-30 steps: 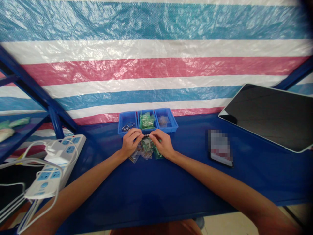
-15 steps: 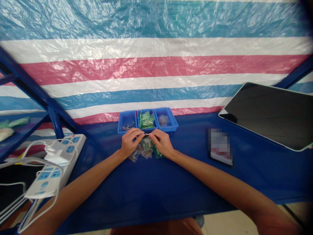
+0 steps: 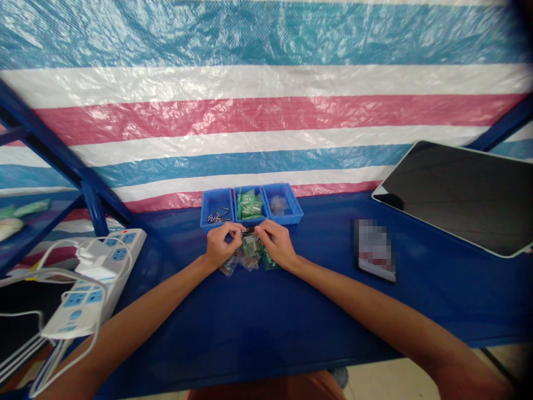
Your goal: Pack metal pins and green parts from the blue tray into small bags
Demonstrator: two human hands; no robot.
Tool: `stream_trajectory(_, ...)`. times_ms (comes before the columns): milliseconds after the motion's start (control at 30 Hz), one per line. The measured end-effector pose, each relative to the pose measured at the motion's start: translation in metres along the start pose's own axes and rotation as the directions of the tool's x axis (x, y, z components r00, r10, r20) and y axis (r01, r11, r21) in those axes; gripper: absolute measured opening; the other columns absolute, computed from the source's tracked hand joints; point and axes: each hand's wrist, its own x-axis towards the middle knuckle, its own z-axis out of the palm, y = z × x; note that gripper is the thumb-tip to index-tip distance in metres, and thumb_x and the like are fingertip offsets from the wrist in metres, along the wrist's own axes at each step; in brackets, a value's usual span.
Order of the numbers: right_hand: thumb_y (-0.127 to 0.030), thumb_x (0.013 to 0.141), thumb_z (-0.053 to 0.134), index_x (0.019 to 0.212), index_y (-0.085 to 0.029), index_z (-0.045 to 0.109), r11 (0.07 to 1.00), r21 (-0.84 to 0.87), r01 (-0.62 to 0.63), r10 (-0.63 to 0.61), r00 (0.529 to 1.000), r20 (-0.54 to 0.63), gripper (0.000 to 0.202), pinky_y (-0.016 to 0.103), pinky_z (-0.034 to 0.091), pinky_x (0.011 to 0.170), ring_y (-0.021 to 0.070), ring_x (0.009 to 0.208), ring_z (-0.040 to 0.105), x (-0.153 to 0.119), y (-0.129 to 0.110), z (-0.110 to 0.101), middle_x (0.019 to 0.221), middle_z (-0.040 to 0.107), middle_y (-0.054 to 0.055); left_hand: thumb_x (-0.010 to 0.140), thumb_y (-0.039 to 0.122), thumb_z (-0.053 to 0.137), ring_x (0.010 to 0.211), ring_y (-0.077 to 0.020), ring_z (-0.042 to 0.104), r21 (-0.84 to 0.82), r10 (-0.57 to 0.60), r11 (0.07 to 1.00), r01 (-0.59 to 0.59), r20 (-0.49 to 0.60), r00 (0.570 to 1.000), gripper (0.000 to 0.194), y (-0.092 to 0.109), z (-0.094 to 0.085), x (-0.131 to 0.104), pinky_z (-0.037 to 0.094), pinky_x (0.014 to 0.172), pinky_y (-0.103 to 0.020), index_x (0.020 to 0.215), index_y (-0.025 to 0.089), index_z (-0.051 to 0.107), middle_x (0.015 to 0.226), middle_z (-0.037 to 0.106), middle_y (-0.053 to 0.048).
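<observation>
Bags (image 3: 250, 262) lie between left hand (image 3: 220, 244) and right hand (image 3: 278, 243), both curled; whether they pinch anything is unclear.

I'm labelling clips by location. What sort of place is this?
Probably a makeshift small-parts workbench: a striped tarpaulin backs the blue table, on which blue bins stand, the left one holding loose metal pins.

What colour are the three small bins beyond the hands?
Blue bins, shown best in the head view.

Glare is scattered across the striped sheet (image 3: 266, 36). Right corners are darkened; small metal pins (image 3: 219, 215) are blurred.
</observation>
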Motion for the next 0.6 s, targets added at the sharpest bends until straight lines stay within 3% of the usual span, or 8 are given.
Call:
stream_trajectory(167,-0.038,0.095,0.041,0.073,-0.019,0.061,1.0,-0.003,0.012,-0.012,1.0,0.007,0.035,0.027,0.04,0.066,0.0147,0.065,0.052,0.0005,-0.0007,-0.0006,0.066,0.054,0.002,0.084,0.018,0.053,0.072,-0.0132,0.068,-0.023,-0.017,1.0,0.018,0.02,1.0,0.01,-0.0007,0.0006,-0.0007,0.052,0.068,-0.025,0.075,0.016,0.056,0.08,0.072,-0.004)
stream_trajectory(400,-0.038,0.094,0.043,0.072,-0.019,0.062,1.0,0.004,0.012,-0.012,1.0,0.002,0.035,0.027,0.041,0.064,0.0145,0.064,0.052,0.0,-0.0003,0.0002,0.066,0.055,0.002,0.089,0.024,0.049,0.056,-0.0079,0.059,0.013,-0.052,0.999,0.052,0.003,0.999,0.012,-0.0057,0.0023,-0.0029,0.048,0.061,-0.019,0.088,0.016,0.058,0.07,0.064,0.001)
stream_trajectory(600,-0.037,0.094,0.042,0.073,-0.019,0.062,1.0,0.003,0.017,-0.017,1.0,0.008,0.034,0.027,0.041,0.066,0.0148,0.065,0.053,-0.0005,-0.0003,-0.0001,0.067,0.056,0.002,0.093,0.023,0.045,0.065,-0.0095,0.059,0.068,-0.014,0.998,0.007,0.097,0.995,0.024,-0.0052,0.0019,-0.0007,0.048,0.067,-0.022,0.112,0.017,0.059,0.086,0.066,-0.004)
